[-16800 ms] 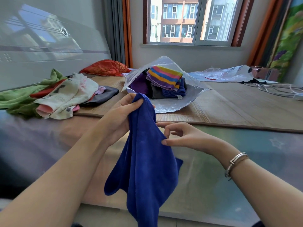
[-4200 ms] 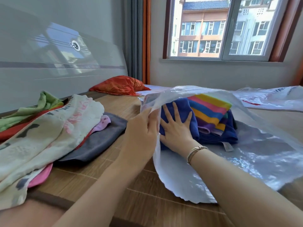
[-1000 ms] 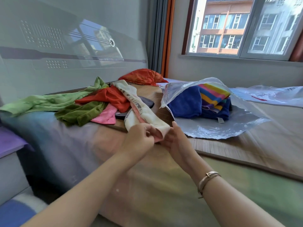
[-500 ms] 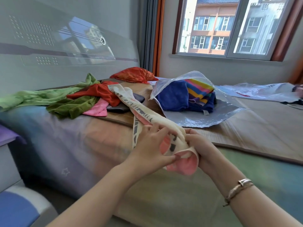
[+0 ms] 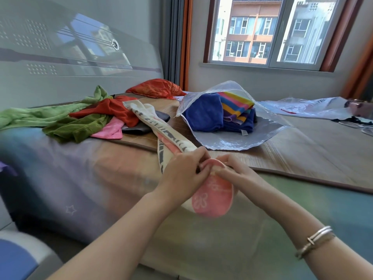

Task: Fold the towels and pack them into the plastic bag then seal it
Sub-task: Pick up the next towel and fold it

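A long cream towel with grey marks and a pink underside (image 5: 161, 128) stretches from the towel pile toward me. My left hand (image 5: 182, 174) and my right hand (image 5: 236, 174) both pinch its near end above the bed's edge, and the pink end hangs below them. The clear plastic bag (image 5: 238, 141) lies open on the bamboo mat, mouth toward the left. Inside it sit a folded blue towel (image 5: 203, 116) and a rainbow-striped towel (image 5: 236, 105) on a dark stack.
Loose towels lie at the left: light green (image 5: 40, 116), olive green (image 5: 74, 128), red (image 5: 109, 110), pink (image 5: 110, 131) and dark grey (image 5: 139, 128). An orange cushion (image 5: 155, 88) sits by the headboard. Another plastic bag (image 5: 308, 107) lies at the far right.
Both hands have drawn the cream towel further off the pile toward me, and its pink end now hangs lower between them. Earlier the blue towel went into the bag.
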The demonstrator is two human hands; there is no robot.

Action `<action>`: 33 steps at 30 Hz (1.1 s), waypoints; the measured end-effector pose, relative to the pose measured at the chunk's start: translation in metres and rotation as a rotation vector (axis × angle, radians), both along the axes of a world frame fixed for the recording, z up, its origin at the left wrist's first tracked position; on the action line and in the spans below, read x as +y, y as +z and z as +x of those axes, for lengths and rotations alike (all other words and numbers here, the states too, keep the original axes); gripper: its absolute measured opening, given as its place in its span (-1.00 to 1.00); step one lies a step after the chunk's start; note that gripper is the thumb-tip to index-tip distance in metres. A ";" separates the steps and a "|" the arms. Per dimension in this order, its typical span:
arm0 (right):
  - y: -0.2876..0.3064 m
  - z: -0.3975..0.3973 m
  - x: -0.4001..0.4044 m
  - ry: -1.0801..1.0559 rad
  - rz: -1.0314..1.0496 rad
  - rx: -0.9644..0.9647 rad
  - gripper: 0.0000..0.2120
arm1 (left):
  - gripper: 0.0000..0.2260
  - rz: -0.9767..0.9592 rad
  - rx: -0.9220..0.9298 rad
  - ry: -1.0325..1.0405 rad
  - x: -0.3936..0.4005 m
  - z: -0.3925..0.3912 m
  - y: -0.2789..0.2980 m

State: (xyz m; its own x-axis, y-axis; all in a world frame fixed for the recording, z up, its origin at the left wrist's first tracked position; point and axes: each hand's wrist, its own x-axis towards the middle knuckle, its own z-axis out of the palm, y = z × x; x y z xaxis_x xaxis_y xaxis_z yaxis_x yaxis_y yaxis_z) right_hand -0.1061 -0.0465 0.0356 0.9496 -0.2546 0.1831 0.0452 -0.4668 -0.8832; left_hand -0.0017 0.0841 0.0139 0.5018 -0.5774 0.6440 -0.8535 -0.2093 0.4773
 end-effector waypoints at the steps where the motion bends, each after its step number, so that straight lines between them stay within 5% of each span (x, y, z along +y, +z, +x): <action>1: -0.003 0.000 0.000 -0.005 -0.120 0.004 -0.71 | -0.94 -0.029 0.001 -0.003 0.000 -0.001 0.001; 3: -0.009 0.003 -0.002 -0.129 -0.382 -0.033 -0.87 | -0.93 -0.054 0.027 -0.019 0.001 -0.003 0.003; 5: -0.012 0.008 -0.002 -0.208 -0.389 -0.126 -0.93 | -0.86 -0.055 0.082 -0.080 0.002 -0.005 0.006; 10: -0.004 0.009 0.000 -0.149 0.053 -0.263 -0.72 | -0.60 0.014 0.148 -0.016 0.010 0.003 0.008; 13: -0.003 0.009 -0.001 -0.125 0.195 -0.252 -0.79 | -0.66 0.078 0.141 0.039 0.015 0.011 0.007; 16: 0.001 0.006 -0.007 -0.177 0.406 -0.215 -0.65 | -0.74 0.167 0.065 0.130 0.018 0.024 0.003; 18: 0.005 0.001 -0.011 -0.203 0.481 -0.188 -0.79 | -0.80 0.232 -0.008 0.208 0.022 0.036 -0.003; 21: 0.007 -0.004 -0.016 -0.189 0.543 -0.148 -0.85 | -0.92 0.214 0.117 0.283 0.031 0.053 -0.014; 28: -0.005 0.016 -0.003 -0.247 0.004 -0.288 -0.72 | -0.91 0.004 0.568 0.034 0.043 0.048 -0.009; 33: -0.010 0.050 0.021 -0.233 -0.145 -0.275 -0.62 | -0.90 0.522 0.678 -0.203 0.061 0.034 -0.007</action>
